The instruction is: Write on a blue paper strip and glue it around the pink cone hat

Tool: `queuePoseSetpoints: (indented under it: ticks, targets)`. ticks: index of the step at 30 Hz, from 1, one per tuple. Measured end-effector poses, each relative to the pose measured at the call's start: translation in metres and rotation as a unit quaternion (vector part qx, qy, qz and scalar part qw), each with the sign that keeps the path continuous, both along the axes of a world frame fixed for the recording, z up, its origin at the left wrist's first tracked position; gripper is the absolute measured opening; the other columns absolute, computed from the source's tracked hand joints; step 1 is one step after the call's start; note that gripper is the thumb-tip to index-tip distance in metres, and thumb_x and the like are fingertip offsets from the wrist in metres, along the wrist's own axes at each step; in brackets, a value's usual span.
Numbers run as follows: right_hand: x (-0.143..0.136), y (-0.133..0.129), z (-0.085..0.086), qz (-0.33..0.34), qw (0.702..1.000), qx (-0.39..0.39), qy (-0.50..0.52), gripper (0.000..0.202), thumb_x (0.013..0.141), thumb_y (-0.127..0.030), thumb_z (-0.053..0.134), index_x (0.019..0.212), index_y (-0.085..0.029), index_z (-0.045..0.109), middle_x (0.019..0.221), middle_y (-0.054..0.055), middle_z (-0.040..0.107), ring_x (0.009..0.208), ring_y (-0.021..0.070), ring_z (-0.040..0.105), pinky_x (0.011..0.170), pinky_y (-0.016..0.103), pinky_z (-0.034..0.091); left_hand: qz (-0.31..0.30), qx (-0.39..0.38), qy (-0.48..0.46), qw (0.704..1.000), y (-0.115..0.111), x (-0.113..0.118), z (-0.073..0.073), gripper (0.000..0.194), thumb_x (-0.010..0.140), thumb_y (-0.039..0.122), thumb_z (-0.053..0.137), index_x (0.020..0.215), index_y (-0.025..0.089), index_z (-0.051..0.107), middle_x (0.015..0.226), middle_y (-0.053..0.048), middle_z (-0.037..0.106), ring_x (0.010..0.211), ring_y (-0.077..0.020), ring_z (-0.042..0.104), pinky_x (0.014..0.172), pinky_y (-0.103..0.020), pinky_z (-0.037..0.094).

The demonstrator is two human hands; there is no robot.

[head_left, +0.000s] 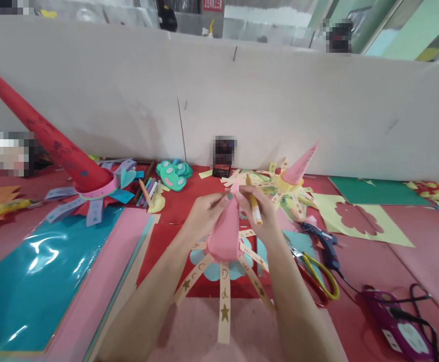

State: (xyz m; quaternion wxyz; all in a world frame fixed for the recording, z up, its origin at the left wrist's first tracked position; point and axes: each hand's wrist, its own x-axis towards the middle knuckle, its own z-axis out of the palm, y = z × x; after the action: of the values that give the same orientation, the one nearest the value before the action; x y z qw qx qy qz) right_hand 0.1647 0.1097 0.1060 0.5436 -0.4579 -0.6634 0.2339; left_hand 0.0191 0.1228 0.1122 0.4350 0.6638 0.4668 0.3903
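A pink paper cone (225, 234) stands upright in front of me on a blue scalloped base (212, 271). Cream paper strips (224, 301) with letters and gold stars spread out from its foot. My left hand (209, 211) pinches the cone near its tip from the left. On the right side of the tip, my right hand (259, 206) has its fingers closed on the cone, and a yellow marker (255, 207) is tucked between the fingers of that hand.
A red cone (64, 151) leans at the left above blue sheets (46, 281). Behind are markers (151, 191), green frog cutouts (174, 175) and another pink cone (300, 163). Scissors (319, 276), a glue gun (323, 241) and a purple corded device (396, 322) lie right.
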Motion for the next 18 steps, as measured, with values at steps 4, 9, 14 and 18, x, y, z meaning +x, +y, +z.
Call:
queuePoseSetpoints:
  ticks: [4,9,14,18]
  targets:
    - [0.0001,0.0001,-0.0006,0.003,1.000,-0.001,0.000,0.012,0.084,-0.031,0.054,0.088,-0.020,0.059,0.076,0.000,0.060,0.067,0.0115,0.055,0.064,0.025,0.045,0.019,0.020,-0.013,1.000,-0.0004,0.0014,-0.0009,0.036,0.083,0.046,0.043,0.061,0.018,0.044,0.060,0.003,0.043,0.058,-0.0102,0.038,0.052,-0.021,0.031]
    - [-0.0001,-0.0016,0.0006,0.007,1.000,-0.009,0.001,0.014,0.084,-0.032,0.054,0.089,-0.021,0.059,0.073,0.000,0.059,0.067,0.0114,0.055,0.065,0.024,0.045,0.033,0.030,-0.016,0.999,-0.0031,0.0027,0.0011,0.032,0.083,0.042,0.045,0.063,0.017,0.049,0.061,0.004,0.048,0.058,-0.0100,0.041,0.052,-0.021,0.033]
    - [0.0006,-0.0034,0.0017,0.003,1.000,-0.021,-0.011,0.013,0.084,-0.032,0.054,0.086,-0.020,0.060,0.072,-0.001,0.059,0.064,0.0108,0.053,0.061,0.023,0.043,0.047,0.035,-0.012,0.998,-0.0061,0.0026,0.0027,0.034,0.083,0.042,0.045,0.059,0.018,0.047,0.056,0.004,0.042,0.055,-0.0098,0.038,0.050,-0.021,0.031]
    - [0.0000,-0.0030,0.0007,0.001,1.000,-0.020,-0.017,0.013,0.084,-0.031,0.054,0.087,-0.021,0.060,0.075,0.000,0.060,0.064,0.0105,0.053,0.061,0.022,0.044,0.047,0.032,-0.009,0.998,-0.0067,0.0019,0.0024,0.033,0.083,0.042,0.045,0.061,0.017,0.050,0.059,0.004,0.045,0.056,-0.0098,0.038,0.050,-0.021,0.031]
